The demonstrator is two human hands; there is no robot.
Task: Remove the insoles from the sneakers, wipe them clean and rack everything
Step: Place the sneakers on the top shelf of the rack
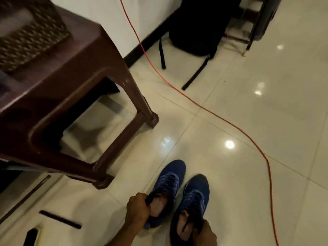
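Two dark blue sneakers are side by side over the cream tiled floor at the bottom middle. My left hand [137, 208] grips the collar edge of the left sneaker [167, 185]. My right hand [205, 234] grips the collar of the right sneaker [194, 197]. A pinkish-brown insole [158, 205] shows inside the left sneaker's opening, and another insole [183, 226] inside the right one. Whether the sneakers touch the floor I cannot tell.
A dark brown plastic table [74, 80] with a woven mat [30, 38] fills the left. A red cable [230, 124] snakes across the floor. A black backpack [197, 32] leans against the wall, beside a metal rack [248, 23] at top right. Dark sticks [60, 219] lie bottom left.
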